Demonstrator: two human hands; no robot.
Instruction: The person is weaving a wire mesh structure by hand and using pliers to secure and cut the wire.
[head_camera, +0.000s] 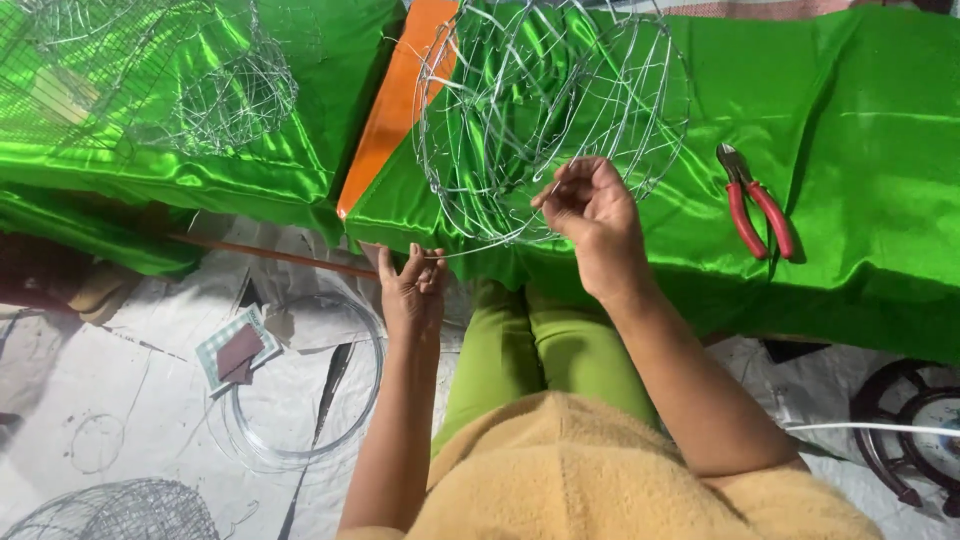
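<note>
Binding thin wire (470, 250) onto round wire frame (550, 115), resting on green cloth (860, 120) at far centre. Right hand (590, 205): fingertips pinched on wire at frame's near rim. Left hand (413, 285): nearly closed, gripping wire's near-left end. Keep strand taut; wrap tight turns. Red-handled pliers (755, 200) lying right, within reach.

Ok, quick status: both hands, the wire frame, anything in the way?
Left hand pinching loose wire end. Right hand pinching wire frame rim. Red-handled pliers lie apart, on green cloth.
</note>
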